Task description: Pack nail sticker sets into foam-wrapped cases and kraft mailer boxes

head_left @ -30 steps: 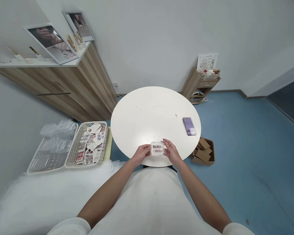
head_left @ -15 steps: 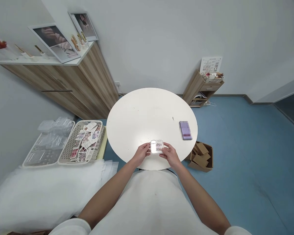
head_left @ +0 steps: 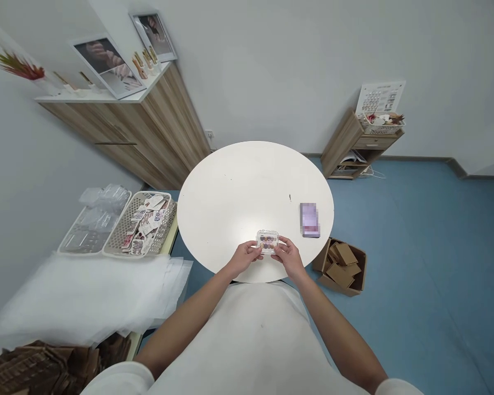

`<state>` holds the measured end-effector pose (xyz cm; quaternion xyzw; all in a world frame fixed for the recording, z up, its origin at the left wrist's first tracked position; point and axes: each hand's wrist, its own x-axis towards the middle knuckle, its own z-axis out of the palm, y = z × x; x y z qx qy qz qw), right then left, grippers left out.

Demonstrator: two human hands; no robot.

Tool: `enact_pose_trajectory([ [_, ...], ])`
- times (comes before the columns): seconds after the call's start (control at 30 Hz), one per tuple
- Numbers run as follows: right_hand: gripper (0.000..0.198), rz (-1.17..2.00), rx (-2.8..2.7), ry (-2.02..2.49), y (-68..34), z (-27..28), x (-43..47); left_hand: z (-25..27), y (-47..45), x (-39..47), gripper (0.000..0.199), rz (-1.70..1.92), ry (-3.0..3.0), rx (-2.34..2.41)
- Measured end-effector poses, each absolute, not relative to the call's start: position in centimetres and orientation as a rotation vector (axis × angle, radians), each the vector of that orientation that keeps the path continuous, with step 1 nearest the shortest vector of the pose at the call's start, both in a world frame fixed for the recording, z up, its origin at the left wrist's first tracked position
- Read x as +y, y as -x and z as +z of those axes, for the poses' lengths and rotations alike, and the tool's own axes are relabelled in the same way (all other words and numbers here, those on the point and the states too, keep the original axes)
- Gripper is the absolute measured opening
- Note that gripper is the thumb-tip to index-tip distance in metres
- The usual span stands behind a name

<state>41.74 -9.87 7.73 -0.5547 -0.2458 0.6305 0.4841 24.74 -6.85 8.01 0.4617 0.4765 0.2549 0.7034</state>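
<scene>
Between my hands is a small clear plastic case (head_left: 267, 240) with rows of purplish and orange press-on nails showing inside. Its left edge is gripped by my left hand (head_left: 245, 257), thumb in front and fingers behind. My right hand (head_left: 288, 257) pinches the opposite edge in the same way. The case is held just above the near part of the white oval table (head_left: 247, 186). To its right on the tabletop lies a purple, pixelated flat object (head_left: 309, 219), its detail blurred out.
Left of the table stand a white basket of printed cards (head_left: 148, 225) and another of clear plastic cases (head_left: 94, 225). White sheets (head_left: 107, 291) lie nearer me. A carton of folded brown boxes (head_left: 341, 266) sits on the floor at right. Behind are a wooden cabinet (head_left: 160, 120) and small shelf (head_left: 346, 145).
The case has turned or tilted, so its rows of nails now show more plainly, and it has shifted slightly right and away from me. My view has shifted a little.
</scene>
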Motion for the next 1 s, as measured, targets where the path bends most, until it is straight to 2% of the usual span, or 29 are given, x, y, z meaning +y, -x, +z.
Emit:
enact_pose_trajectory([
  [0.23, 0.052, 1.509, -0.696, 1.343, -42.5, 6.7, -9.2, 6.9, -26.0, -7.1, 0.044, 0.613, -1.072, 1.128],
  [0.47, 0.051, 1.515, -0.679, 1.358, -42.2, 5.4, -8.8, 6.6, -25.8, -7.6, 0.055, 0.685, -1.008, 1.225],
  [0.63, 0.047, 1.513, -0.670, 1.438, -41.9, 4.4, -8.5, 6.7, -25.2, -8.2, 0.053, 0.685, -1.035, 1.314],
  [1.0, 0.045, 1.531, -0.824, 1.484, -36.9, 4.6, -6.2, 5.7, -21.4, -6.8, 0.055, 0.765, -0.935, 1.404],
])
